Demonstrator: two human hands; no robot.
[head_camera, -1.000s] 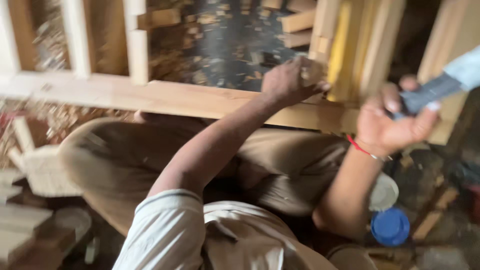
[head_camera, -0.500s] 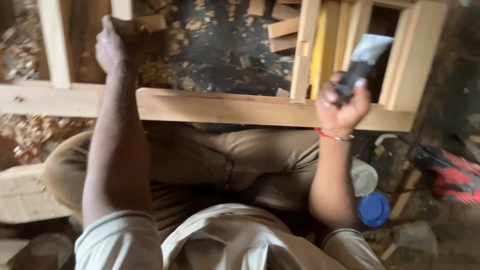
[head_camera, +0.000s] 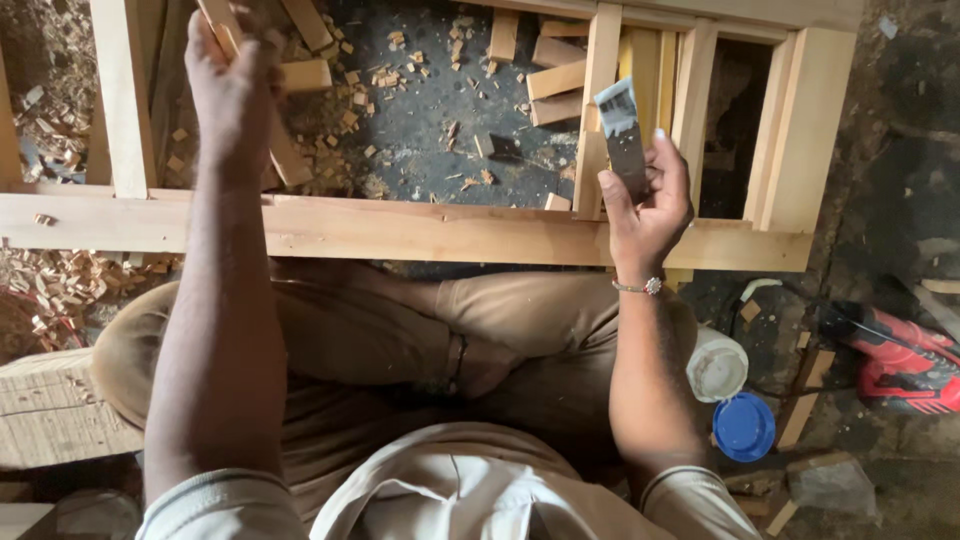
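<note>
I sit cross-legged behind a pale wooden frame (head_camera: 420, 232) lying on the dark floor. My left hand (head_camera: 232, 95) is raised over the frame's left side, fingers closed around a small piece of wood (head_camera: 218, 22) that sticks out above them. At the frame's right upright (head_camera: 598, 110), my right hand (head_camera: 648, 205) holds a flat metal scraper blade (head_camera: 622, 135) upright, pinched between thumb and fingers. A thin bracelet (head_camera: 640, 287) circles that wrist.
Wood offcuts and chips (head_camera: 400, 90) litter the floor inside the frame, and shavings (head_camera: 60, 285) lie at the left. A white tub (head_camera: 716, 365) and a blue lid (head_camera: 743, 427) sit by my right knee. A red power tool (head_camera: 900, 360) is at the right, a wood block (head_camera: 50, 410) at the left.
My left hand swung from the frame's middle to its far left and lifted. My right hand turned the scraper blade upright and stayed near the right upright.
</note>
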